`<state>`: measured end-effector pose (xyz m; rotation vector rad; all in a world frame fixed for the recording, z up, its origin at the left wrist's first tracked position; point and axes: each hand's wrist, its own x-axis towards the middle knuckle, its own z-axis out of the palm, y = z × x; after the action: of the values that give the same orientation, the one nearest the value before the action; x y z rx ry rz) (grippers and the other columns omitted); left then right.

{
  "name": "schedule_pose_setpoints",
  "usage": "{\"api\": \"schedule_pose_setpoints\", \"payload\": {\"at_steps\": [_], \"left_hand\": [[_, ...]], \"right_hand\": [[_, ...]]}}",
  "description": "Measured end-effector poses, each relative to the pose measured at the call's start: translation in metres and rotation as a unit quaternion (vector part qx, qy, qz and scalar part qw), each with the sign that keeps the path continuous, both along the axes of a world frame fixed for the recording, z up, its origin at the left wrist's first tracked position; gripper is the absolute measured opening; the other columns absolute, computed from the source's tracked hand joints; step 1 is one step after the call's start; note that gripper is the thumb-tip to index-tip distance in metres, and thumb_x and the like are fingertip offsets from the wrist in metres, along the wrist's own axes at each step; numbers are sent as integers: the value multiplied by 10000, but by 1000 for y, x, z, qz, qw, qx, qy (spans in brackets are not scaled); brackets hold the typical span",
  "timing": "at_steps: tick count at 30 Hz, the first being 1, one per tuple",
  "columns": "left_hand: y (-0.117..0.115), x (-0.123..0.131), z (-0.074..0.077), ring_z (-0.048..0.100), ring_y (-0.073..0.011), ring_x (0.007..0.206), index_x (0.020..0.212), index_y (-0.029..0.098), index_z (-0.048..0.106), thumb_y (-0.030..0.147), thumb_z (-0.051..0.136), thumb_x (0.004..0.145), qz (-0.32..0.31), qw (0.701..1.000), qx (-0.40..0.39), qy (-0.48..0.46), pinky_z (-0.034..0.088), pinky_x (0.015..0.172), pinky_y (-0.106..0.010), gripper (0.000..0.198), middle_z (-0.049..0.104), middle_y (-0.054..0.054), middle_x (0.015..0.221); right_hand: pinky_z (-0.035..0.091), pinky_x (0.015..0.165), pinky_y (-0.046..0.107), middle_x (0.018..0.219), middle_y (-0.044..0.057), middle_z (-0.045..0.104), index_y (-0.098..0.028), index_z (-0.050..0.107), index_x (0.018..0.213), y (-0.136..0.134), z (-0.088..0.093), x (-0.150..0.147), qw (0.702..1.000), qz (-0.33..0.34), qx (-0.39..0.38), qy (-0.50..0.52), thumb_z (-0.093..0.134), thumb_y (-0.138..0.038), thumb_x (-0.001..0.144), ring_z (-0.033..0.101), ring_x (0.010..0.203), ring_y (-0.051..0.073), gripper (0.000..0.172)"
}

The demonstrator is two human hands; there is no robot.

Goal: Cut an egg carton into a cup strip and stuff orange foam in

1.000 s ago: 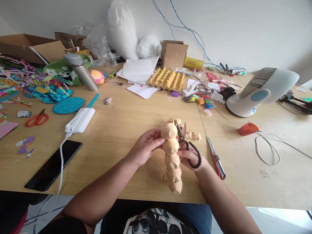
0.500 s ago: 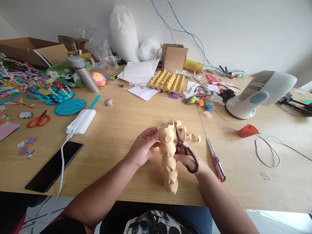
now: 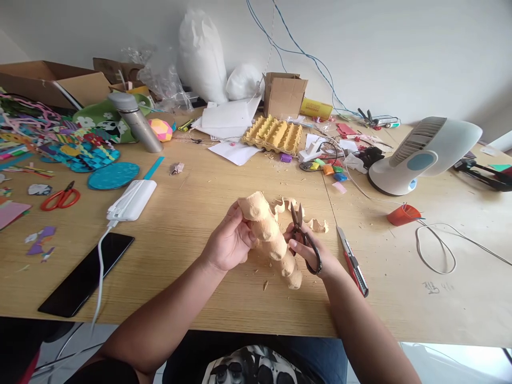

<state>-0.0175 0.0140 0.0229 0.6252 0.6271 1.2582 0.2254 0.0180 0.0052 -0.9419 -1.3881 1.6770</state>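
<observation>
My left hand [image 3: 231, 240] grips the upper end of a strip of tan egg-carton cups [image 3: 273, 240], thumb on the near side. The strip slants down to the right over the table, its far cups close to my right hand [image 3: 310, 249]. That hand is closed around black-handled scissors [image 3: 298, 224], whose blades point up and stand a little apart, just right of the strip and clear of it. Behind lie curled carton trimmings [image 3: 318, 225] and small scraps.
A red utility knife [image 3: 354, 264] with its blade out lies right of my right hand. Further off are a yellow egg tray [image 3: 274, 136], a white fan [image 3: 420, 154] and an orange cup [image 3: 405, 214]. At left are a power bank [image 3: 132, 200], a phone [image 3: 86, 274] and red-handled scissors [image 3: 61, 197].
The carton strip has tilted from nearly upright to a slant, its top shifting left and up with my left hand. The scissors have moved slightly right, away from the strip's upper end.
</observation>
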Motion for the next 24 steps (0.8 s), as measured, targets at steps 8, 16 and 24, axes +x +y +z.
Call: {"api": "schedule_pose_setpoints", "payload": {"at_steps": [8,16,24], "left_hand": [[14,-4,10,768,-136,1016,1137,226,734,236,499,1103,133,971,-60,-188,630,906,-259,237,813,-18,1076],[24,-9,5,796,-170,1024,1199,213,755,211,435,1115,170,957,-105,-209,647,889,-294,331,834,-53,1085],[30,-8,-3,811,-183,920,1255,177,734,158,429,1098,192,949,-141,-207,673,822,-316,344,834,-71,1003]], "right_hand": [[448,668,319,924,23,620,-267,688,1095,13,4,20,998,-53,-38,15,820,-596,842,553,768,197,436],[499,564,285,947,15,636,-288,665,1031,19,7,22,974,-120,-40,188,873,-524,758,592,744,180,417],[549,655,323,871,-20,658,-307,570,1074,17,18,21,959,-162,-62,225,805,-322,745,652,747,196,405]]}}
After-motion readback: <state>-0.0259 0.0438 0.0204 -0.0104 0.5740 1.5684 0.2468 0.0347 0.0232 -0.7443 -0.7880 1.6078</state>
